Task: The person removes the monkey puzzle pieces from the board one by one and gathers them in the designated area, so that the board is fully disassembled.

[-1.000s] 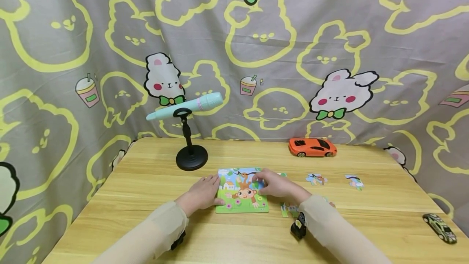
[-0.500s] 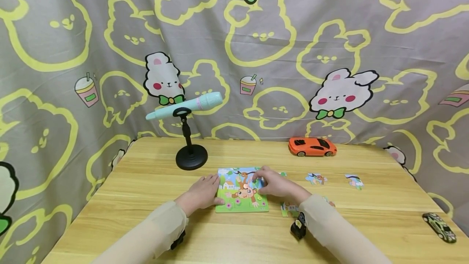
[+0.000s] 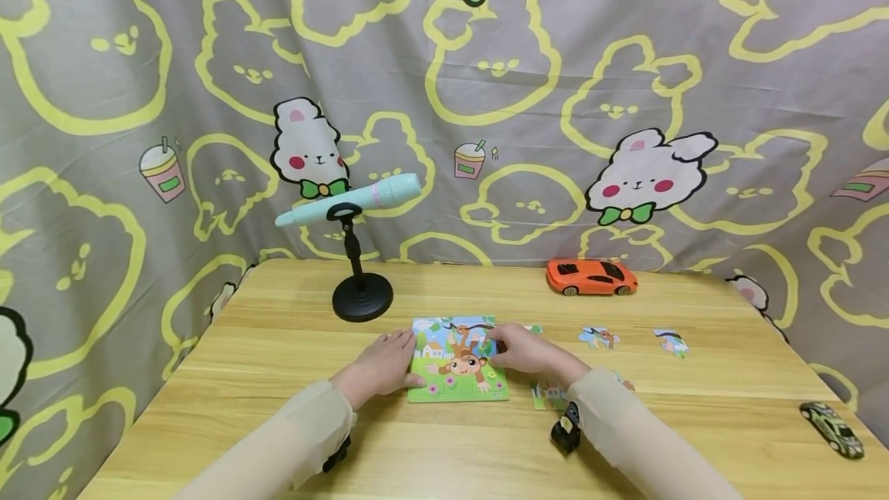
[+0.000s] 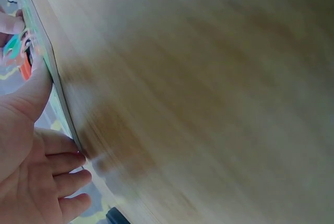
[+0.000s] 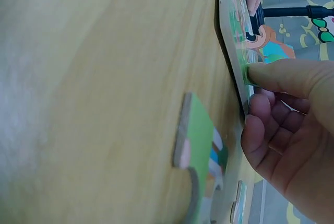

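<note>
A puzzle board [image 3: 451, 392] with a monkey picture lies flat on the wooden table in the head view. My left hand [image 3: 382, 365] rests at its left edge, thumb on the board's face and fingers straight along the side; the left wrist view shows the same left hand [image 4: 36, 161] touching that edge. At the board's right side my right hand [image 3: 524, 349] is curled in. In the right wrist view my right hand [image 5: 287, 119] pinches a puzzle piece [image 5: 276, 50], tilted up from the board in teal and brown. In the head view the fingers mostly hide this piece.
Right of the board lie several loose puzzle pieces, including a bird piece [image 3: 599, 338] and a far-right piece [image 3: 670, 342]. An orange toy car [image 3: 593, 278] stands at the back, a small patterned car [image 3: 832, 429] at far right. A mint microphone [image 3: 375, 196] sits on a black stand [image 3: 363, 298].
The fingers of my right hand have sunk slightly toward the board's right side, with the index finger lower than before. My left hand stays where it was.
</note>
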`<state>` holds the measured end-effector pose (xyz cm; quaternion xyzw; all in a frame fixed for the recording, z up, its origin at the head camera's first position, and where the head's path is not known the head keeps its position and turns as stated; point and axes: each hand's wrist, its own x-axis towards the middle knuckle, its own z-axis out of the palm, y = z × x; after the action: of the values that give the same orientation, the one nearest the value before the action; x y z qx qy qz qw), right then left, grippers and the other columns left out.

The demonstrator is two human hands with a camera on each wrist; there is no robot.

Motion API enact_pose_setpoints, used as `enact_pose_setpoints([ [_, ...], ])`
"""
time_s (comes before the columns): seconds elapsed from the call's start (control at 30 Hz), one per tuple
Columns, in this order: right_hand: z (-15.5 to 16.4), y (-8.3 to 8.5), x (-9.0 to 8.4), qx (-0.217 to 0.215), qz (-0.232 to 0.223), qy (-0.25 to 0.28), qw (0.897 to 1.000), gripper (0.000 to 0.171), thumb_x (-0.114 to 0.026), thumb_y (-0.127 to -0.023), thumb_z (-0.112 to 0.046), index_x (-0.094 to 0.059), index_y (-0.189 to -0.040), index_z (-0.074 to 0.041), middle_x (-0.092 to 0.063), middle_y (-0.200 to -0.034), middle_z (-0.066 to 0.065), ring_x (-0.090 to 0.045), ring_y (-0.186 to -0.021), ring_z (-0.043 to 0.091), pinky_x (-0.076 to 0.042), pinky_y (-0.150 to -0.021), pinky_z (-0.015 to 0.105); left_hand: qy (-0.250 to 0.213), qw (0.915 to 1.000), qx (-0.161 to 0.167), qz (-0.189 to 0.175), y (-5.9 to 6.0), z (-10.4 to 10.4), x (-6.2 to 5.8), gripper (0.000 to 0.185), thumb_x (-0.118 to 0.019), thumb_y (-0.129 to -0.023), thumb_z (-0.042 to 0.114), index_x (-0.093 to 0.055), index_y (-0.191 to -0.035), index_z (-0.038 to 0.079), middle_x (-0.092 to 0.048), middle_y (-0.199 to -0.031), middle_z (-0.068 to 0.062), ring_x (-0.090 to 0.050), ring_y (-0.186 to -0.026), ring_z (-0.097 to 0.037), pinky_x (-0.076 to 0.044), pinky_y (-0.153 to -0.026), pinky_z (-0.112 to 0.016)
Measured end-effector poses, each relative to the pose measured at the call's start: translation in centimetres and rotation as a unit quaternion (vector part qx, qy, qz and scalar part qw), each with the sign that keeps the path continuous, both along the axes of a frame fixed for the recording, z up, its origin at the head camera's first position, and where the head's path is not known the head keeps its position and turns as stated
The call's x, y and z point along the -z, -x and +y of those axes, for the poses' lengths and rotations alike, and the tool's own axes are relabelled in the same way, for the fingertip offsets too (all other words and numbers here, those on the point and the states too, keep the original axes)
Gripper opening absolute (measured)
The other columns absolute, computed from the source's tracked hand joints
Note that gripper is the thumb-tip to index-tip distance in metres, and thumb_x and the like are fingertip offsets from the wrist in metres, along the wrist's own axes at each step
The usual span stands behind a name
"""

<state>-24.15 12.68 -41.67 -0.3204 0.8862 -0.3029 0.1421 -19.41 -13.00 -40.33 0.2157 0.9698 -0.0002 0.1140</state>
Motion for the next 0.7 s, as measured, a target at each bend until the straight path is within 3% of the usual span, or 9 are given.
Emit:
enact_pose_setpoints([
  [0.7, 0.02, -0.34, -0.20, -0.016, -0.013, 0.004, 1.000, 0.016, -0.056, -0.091, -0.006, -0.056, -0.075, -0.006, -0.043, -0.065, -0.001, -0.038, -0.057, 0.012, -0.031, -0.054, 0.027, -0.003, 1.0000, 0.001, 0.000, 0.08, -0.08, 0.01, 0.077, -0.056, -0.087, 0.049, -0.035, -0.139, -0.005, -0.030, -0.145, -0.017, -0.027, -0.132, -0.032, -0.024, -0.106, -0.044],
])
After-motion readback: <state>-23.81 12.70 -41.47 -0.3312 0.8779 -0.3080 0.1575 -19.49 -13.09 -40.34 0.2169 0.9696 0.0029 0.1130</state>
